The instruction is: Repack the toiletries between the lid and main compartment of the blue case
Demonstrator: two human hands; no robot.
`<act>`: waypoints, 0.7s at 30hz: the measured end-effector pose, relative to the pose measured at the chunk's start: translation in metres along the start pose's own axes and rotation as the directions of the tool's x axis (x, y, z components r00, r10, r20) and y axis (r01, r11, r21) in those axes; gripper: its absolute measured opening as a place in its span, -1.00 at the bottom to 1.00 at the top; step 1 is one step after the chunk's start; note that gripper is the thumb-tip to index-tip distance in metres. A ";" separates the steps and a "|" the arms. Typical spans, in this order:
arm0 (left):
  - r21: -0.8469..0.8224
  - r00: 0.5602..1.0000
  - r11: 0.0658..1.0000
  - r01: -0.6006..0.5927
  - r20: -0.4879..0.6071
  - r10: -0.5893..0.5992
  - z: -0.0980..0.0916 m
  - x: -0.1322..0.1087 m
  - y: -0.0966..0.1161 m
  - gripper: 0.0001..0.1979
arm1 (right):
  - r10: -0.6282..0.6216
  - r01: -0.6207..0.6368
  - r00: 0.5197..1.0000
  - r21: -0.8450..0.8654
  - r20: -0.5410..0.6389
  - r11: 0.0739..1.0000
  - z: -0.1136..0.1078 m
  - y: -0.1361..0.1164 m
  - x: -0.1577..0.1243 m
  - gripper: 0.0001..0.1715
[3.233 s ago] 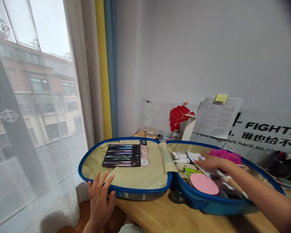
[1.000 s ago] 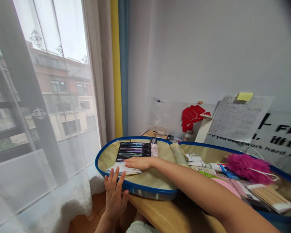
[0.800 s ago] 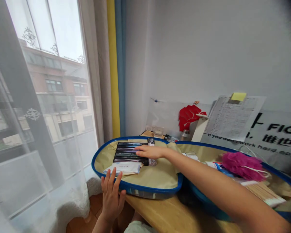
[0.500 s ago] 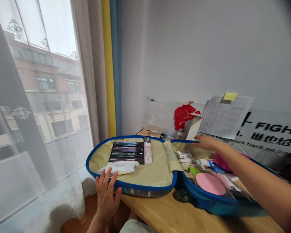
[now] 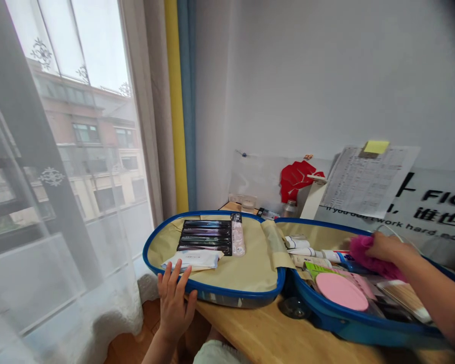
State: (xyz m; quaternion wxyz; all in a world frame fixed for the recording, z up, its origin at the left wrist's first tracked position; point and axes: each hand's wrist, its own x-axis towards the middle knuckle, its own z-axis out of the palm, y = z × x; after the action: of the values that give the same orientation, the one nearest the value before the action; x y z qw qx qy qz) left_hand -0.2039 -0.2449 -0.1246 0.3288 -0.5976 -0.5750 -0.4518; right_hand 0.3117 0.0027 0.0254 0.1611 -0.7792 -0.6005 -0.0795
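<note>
An open blue-rimmed suitcase with a beige lining lies spread on the desk. My left hand rests with fingers apart on the near rim of its left half, fingertips by a white soft packet. Behind that packet lie several dark packaged toothbrushes and a pink blister pack. Over the right half, my right hand has its fingers closed on a magenta mesh bath puff; part of the grip is hidden. In front of it are a pink round disc, white tubes and a toothpaste tube.
The wooden desk shows in front of the suitcase. A dark round glass-like object sits by the hinge. Behind stand a silver-capped bottle and a white upright stand. Sheer curtains hang at the left.
My right hand has moved from the back rim of the suitcase to the right and down onto the bath puff. My left hand stays on the near rim. The view has shifted slightly.
</note>
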 end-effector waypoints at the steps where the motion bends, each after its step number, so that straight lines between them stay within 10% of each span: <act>1: -0.002 1.000 1.000 -0.002 0.002 0.002 0.000 0.000 0.000 -0.36 | 0.030 -0.029 0.999 -0.030 0.035 0.999 -0.001 0.000 0.001 -0.70; 8: 0.006 1.000 1.000 -0.006 -0.003 0.006 0.001 0.002 0.001 -0.37 | 0.058 -0.060 0.998 -0.105 -0.025 0.993 -0.060 -0.045 -0.006 -0.37; 13: 0.007 0.999 1.000 -0.030 -0.011 0.030 0.001 0.002 0.000 -0.36 | -0.255 0.283 0.959 0.504 -0.125 0.816 -0.108 -0.156 -0.047 -0.26; 21: 0.006 1.000 1.000 -0.026 0.001 0.026 0.000 0.002 0.000 -0.37 | -0.642 0.238 0.743 0.822 0.188 0.517 -0.046 -0.356 -0.159 -0.41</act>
State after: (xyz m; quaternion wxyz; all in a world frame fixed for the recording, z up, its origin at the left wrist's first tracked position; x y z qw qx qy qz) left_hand -0.2038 -0.2439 -0.1227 0.3363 -0.6040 -0.5688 -0.4455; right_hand -0.0698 -0.0776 0.0731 0.2913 -0.4460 -0.7793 0.3301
